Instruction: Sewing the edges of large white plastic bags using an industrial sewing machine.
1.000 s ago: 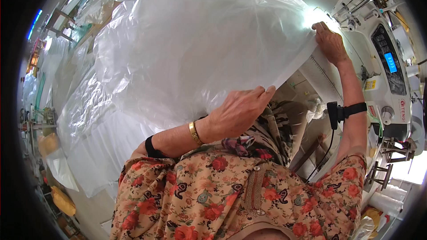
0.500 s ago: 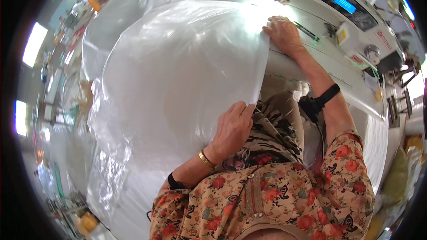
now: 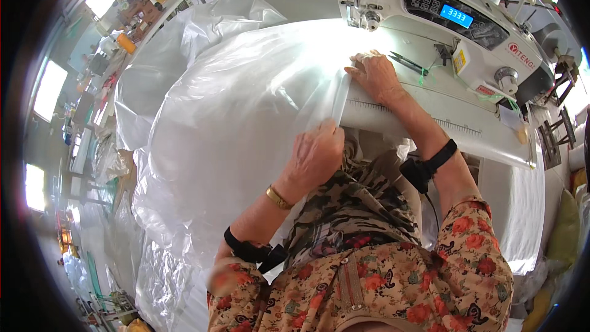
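White plastic sheet (image 3: 233, 123) covers the table's left half and spills over the near edge. Its folded edge runs between both hands. Sewing machine (image 3: 448, 18) sits close at right, with only a narrow bare strip of bed. Left hand (image 3: 316, 157) pinches the fold at the table edge; right hand (image 3: 375, 77) presses it flat, fingers extended.

bright daylight, glare on the plastic sheet (image 3: 246, 123), fisheye-bent dark rim.
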